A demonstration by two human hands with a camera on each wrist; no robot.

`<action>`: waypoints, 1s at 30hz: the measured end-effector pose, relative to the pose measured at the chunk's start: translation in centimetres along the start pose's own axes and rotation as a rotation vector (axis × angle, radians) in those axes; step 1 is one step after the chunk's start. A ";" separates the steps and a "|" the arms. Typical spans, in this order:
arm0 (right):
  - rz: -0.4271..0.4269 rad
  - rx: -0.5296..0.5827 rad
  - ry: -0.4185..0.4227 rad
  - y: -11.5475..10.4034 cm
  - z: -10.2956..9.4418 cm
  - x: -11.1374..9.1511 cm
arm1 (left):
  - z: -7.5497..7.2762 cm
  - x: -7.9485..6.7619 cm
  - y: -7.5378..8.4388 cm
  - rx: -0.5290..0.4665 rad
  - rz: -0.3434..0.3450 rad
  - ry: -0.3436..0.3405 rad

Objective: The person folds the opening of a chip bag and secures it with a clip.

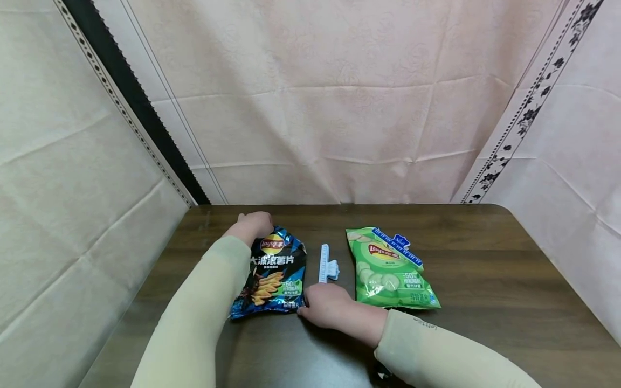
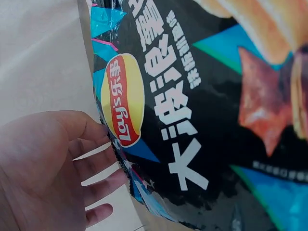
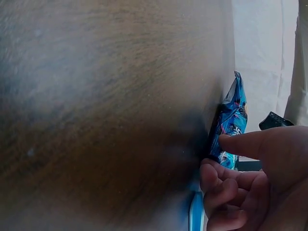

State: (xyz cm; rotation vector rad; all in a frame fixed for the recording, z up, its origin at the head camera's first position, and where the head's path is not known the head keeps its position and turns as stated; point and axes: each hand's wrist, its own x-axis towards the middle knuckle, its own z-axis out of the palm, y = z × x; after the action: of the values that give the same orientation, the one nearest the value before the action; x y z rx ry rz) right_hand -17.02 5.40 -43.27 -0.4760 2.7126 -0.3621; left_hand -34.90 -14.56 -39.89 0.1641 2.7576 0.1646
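A black and blue bag of potato chips (image 1: pixel 271 269) lies face up on the table. My left hand (image 1: pixel 252 225) pinches its upper left edge, thumb at the seam and the other fingers loosely bent behind it in the left wrist view. At the lower right corner, my right hand (image 1: pixel 330 306) pinches the bag's side (image 3: pixel 233 122) between thumb and bent forefinger. A light blue bag clip (image 1: pixel 324 264) lies just beyond the right hand. To the right rests a green bag of potato chips (image 1: pixel 388 275), a dark blue bag clip (image 1: pixel 395 247) across its top.
The brown wooden table (image 1: pixel 485 269) ends at a pale cloth wall (image 1: pixel 339 134), with more cloth at both sides. A small dark object (image 1: pixel 383 372) shows partly from beneath the right sleeve at the near edge.
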 end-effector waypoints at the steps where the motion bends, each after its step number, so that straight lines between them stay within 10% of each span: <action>1: -0.001 0.000 -0.002 0.0 0.0 0.0 | -0.1 -0.1 -0.1 0.005 0.006 -0.001; 30: 0.058 0.134 -0.023 0.1 0.2 0.6 | -3.2 -3.7 -0.2 -0.103 0.033 0.178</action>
State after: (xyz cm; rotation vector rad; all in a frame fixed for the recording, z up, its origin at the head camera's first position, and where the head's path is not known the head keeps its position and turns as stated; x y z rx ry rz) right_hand -17.50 5.24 -43.67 -0.3606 2.6520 -0.5147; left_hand -32.71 -15.55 -35.64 0.1750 2.9159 0.3453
